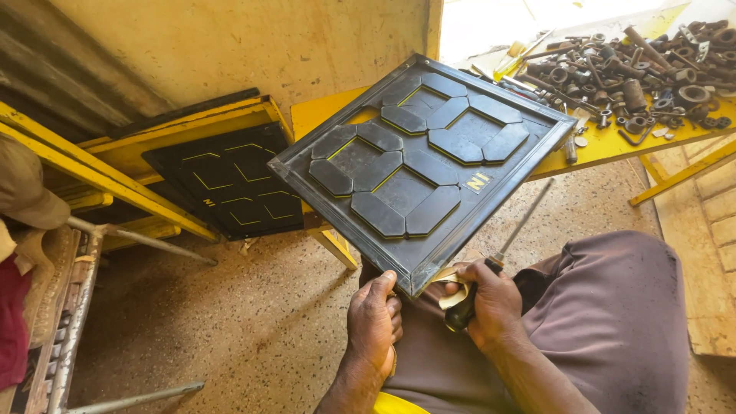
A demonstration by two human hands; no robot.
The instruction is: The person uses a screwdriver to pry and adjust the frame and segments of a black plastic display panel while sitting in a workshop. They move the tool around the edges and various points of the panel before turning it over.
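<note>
speckled floor [230,322] | yellow workbench [613,146] with rusty parts [652,69] | yellow wall [253,46]

Screwdriver [498,253] tip behind black panel [425,165]; right forearm cut off.

The person sits with both forearms reaching forward over the lap, hands close together just above the thighs. The left hand [374,320] is turned back-up, its thumb pressed on top and its fingers curled under in a pinching grip at the near corner of what it holds. The right hand [487,305] sits just beside it, fist wrapped tight around a dark handle, knuckles up, wrist bent slightly inward. The right thigh lies beneath the right forearm.
</note>
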